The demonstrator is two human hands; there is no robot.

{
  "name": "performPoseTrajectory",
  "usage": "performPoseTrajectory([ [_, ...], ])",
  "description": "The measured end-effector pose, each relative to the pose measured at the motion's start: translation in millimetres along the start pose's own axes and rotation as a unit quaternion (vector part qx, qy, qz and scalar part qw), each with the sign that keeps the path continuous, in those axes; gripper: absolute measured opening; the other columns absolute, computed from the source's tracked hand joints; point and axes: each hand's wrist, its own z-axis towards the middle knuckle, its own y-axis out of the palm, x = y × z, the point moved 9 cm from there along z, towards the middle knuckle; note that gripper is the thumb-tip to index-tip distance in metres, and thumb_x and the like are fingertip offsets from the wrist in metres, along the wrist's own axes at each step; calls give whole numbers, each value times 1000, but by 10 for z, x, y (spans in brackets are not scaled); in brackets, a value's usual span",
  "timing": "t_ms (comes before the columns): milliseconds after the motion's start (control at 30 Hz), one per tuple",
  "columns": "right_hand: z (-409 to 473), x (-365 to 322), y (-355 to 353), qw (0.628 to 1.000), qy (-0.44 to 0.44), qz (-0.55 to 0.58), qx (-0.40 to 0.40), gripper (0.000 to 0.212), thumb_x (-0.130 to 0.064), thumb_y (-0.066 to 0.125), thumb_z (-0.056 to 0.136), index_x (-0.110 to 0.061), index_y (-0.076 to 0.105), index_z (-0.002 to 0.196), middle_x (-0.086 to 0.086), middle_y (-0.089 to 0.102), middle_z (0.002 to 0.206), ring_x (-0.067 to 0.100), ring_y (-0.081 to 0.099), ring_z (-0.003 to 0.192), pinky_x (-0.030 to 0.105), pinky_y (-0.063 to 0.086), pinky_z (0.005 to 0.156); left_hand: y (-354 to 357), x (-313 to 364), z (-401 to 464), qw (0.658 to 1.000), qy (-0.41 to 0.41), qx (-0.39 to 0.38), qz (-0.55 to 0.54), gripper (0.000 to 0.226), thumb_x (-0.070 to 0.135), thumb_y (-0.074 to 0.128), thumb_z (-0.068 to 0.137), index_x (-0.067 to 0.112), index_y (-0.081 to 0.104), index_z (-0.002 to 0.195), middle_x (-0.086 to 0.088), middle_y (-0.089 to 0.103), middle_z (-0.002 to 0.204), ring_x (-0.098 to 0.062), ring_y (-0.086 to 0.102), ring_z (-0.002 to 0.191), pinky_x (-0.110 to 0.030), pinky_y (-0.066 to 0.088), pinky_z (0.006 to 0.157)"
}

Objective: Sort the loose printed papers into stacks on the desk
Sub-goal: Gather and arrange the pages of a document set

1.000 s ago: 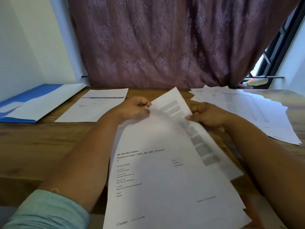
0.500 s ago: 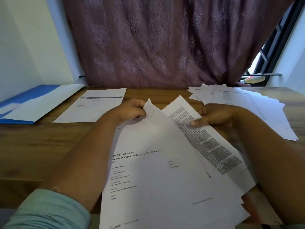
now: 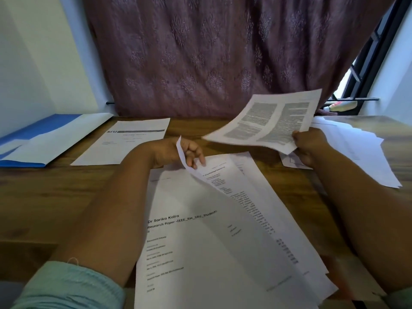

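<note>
- At the left edge of the frame, a blue-and-white folder [image 3: 40, 139] lies on the tabletop [image 3: 55, 197], with one printed sheet [image 3: 127, 141] just beside it, probably a stack begun.
- At centre, the left hand [image 3: 178, 152] pinches up the top corner of the cover page [image 3: 200, 241], likely exposing the loose pile [image 3: 278, 219] beneath.
- Right of centre, the right hand [image 3: 310, 146] grips a two-column page [image 3: 267, 121] in the air, seemingly bound for the fanned stack [image 3: 361, 152] at the right.

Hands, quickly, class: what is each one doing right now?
Left hand: pinches the cover sheet's lifted corner.
Right hand: holds the two-column page in the air.
</note>
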Motion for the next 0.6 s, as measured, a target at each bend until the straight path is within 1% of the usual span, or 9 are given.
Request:
performPoseTrajectory([
  [67,-26,53,51,998,33,59,-12,28,-2,51,98,-10,52,125,5,59,118,19,61,84,30,52,62,-28,-54,14,999,-10,0,32,43,-4,70,83,38,79,80,-2,71,79,-4,64,69,-18,53,71],
  [100,-40,78,80,995,48,84,-18,25,-2,50,98,-11,53,121,6,60,116,19,61,83,30,53,61,-76,-80,14,999,-16,17,46,46,-7,69,82,37,79,80,3,71,79,-5,65,74,-20,53,73],
  [200,-99,91,150,988,66,134,-26,18,-2,49,99,-12,52,114,7,60,115,19,62,85,27,57,56,-168,-140,-21,995,-52,67,46,27,3,80,67,29,77,76,5,72,85,-17,67,89,-32,53,84],
  [267,-110,101,169,989,68,129,-33,19,-4,50,99,-13,53,115,7,61,120,21,63,91,25,58,55,-105,-113,-8,997,-52,55,31,40,-11,75,73,29,77,68,3,73,93,-15,67,92,-33,52,89],
  [300,-113,107,174,989,71,127,-35,20,-5,50,99,-14,53,116,7,61,121,21,64,94,26,58,56,-88,-104,-4,997,-53,55,27,47,-15,72,74,31,78,66,2,73,102,-14,66,99,-32,51,94],
  [367,-125,103,176,988,73,128,-36,21,-5,51,99,-15,53,117,7,61,121,22,64,93,26,59,57,-75,-79,-7,996,-53,63,28,52,-14,73,74,36,78,66,0,70,117,-17,62,113,-34,48,102],
  [433,-120,109,179,988,76,132,-35,20,-6,51,99,-15,52,117,7,60,121,21,63,89,25,58,56,-83,-84,-5,996,-59,68,25,48,-14,73,74,33,78,68,-2,69,119,-21,62,115,-38,49,102],
  [533,-128,126,198,987,84,130,-41,19,-8,51,100,-16,50,117,6,60,117,21,63,86,26,58,57,-116,-128,-19,992,-84,85,32,39,-8,77,73,27,77,91,-1,70,118,-22,64,111,-40,52,100],
  [600,-126,136,200,987,87,125,-44,20,-9,51,99,-17,50,118,5,60,115,21,63,84,25,58,60,-134,-180,-35,987,-113,91,62,54,11,84,65,24,70,115,0,67,122,-23,62,113,-45,50,102],
])
